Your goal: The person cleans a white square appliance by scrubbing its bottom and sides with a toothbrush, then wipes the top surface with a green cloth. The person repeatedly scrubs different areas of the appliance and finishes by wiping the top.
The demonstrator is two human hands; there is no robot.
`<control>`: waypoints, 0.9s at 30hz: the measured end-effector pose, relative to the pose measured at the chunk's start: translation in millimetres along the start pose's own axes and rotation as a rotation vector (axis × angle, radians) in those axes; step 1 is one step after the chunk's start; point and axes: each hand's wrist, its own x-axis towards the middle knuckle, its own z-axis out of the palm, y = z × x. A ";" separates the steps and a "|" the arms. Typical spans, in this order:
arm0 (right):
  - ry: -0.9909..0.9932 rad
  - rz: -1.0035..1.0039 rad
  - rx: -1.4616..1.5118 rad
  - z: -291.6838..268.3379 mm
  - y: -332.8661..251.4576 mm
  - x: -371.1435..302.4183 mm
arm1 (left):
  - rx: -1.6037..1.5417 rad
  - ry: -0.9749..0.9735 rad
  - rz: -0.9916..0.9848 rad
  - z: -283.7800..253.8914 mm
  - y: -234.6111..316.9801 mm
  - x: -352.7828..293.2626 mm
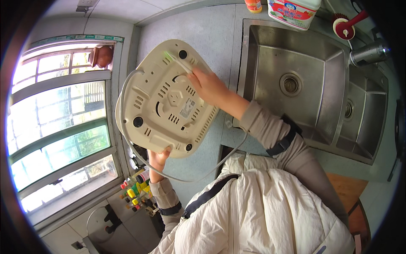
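Note:
A cream-coloured electric appliance [169, 101] is tilted up with its underside facing me, showing vent slots, round black feet and a label. My left hand [159, 158] grips its lower edge, thumb over the rim. Over the upper part of the underside, my right hand [208, 87] is closed round a slim pale brush [182, 62], which looks like a toothbrush. Its greenish, blurred head is against or close to the vents near the top; contact cannot be told. A grey power cord [186, 181] leaves the appliance's left side and loops below it towards my right sleeve.
Right of the grey counter [226, 38] lies a double steel sink [275, 55]. Behind it stand a white and red tub [292, 15] and an orange bottle [253, 6]; a red-handled brush [346, 28] is at the far right. Several bottles [137, 190] stand below the window [59, 110].

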 end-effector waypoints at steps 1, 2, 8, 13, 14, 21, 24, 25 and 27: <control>0.029 -0.043 0.001 1.5 2.0 -2.5 | -0.016 0.024 0.044 2.8 2.1 -0.4; 0.021 -0.048 -0.019 3.2 3.9 -2.6 | -0.036 0.068 0.018 5.6 4.1 -0.8; 0.061 -0.106 0.009 6.1 7.4 3.2 | -0.070 0.059 -0.050 9.0 13.6 0.4; -0.053 0.101 0.002 0.6 0.6 4.4 | 0.041 0.049 0.036 3.9 8.0 -0.9; -0.027 0.028 0.032 -0.3 -0.1 4.2 | 0.072 0.026 0.011 2.2 6.1 -1.6; 0.053 -0.107 -0.028 4.5 5.0 2.0 | 0.051 -0.056 -0.095 -6.0 -2.3 -5.2; 0.018 -0.059 -0.025 7.2 7.7 3.0 | 0.056 -0.076 -0.129 -6.2 -0.3 -7.0; 0.045 -0.119 -0.020 7.7 8.0 3.3 | 0.062 -0.081 -0.127 -6.5 0.1 -5.8; 0.031 -0.092 -0.059 8.5 8.2 3.1 | 0.096 -0.075 -0.098 -7.5 0.8 -4.6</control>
